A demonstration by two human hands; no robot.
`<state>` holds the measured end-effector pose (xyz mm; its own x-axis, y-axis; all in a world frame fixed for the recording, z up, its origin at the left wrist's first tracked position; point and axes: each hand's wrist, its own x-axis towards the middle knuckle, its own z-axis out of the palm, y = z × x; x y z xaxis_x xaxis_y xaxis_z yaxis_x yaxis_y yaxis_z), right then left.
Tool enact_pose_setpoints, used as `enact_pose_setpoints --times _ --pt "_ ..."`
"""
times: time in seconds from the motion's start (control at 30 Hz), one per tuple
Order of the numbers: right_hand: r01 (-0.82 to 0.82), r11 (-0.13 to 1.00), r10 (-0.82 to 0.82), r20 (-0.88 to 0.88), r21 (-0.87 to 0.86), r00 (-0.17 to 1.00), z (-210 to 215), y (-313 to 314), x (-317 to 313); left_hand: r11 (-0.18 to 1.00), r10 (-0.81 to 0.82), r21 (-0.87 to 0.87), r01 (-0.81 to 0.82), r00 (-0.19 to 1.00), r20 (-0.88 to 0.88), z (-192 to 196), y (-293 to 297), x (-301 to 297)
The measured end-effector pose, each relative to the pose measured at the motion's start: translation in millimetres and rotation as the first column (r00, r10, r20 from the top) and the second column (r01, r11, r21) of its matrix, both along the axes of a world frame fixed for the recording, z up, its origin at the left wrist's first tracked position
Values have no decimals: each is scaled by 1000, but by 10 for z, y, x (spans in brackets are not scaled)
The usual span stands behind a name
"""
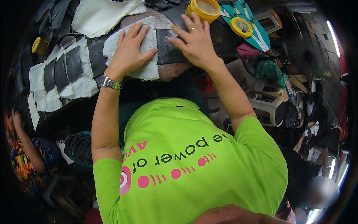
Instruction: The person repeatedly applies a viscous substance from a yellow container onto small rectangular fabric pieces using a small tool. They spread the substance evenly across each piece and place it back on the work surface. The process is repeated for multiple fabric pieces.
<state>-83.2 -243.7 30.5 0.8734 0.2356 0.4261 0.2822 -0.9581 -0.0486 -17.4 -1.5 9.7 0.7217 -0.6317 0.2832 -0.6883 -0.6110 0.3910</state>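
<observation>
My left hand (131,52) lies flat with fingers apart on a white cloth piece (150,66) with frayed edges, spread on the worktable. To its right, my right hand (197,44) has its fingers spread over a black, flat piece (167,46) that borders the cloth. Whether its fingertips press on that piece or hover just above it, I cannot tell. Just beyond the right fingers stands a yellow tub (205,10) of pale, cloudy liquid. Left of my left hand, several dark rectangular pieces (73,63) lie on strips of white cloth (86,86).
A larger white cloth (104,16) lies at the far side. Yellow-rimmed container (241,27) rests on teal-and-white pieces (260,37) at right; another yellow container (37,44) is far left. Beyond are a fan (309,56), plastic stools (263,108) and other people (31,160).
</observation>
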Motion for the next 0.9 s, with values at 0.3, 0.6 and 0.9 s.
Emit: enact_pose_setpoints --times 0.3,0.6,0.9 --pt "-150 970 165 -61 190 984 0 127 -38 1000 14 22 -14 1000 6 -12 -17 9" --pt "74 990 -38 -275 122 961 -140 106 -103 1000 18 14 -17 1000 -2 -3 -23 -2" --pt "106 986 -112 39 131 993 246 -360 -201 1000 11 -27 -13 999 -46 29 -18 -17"
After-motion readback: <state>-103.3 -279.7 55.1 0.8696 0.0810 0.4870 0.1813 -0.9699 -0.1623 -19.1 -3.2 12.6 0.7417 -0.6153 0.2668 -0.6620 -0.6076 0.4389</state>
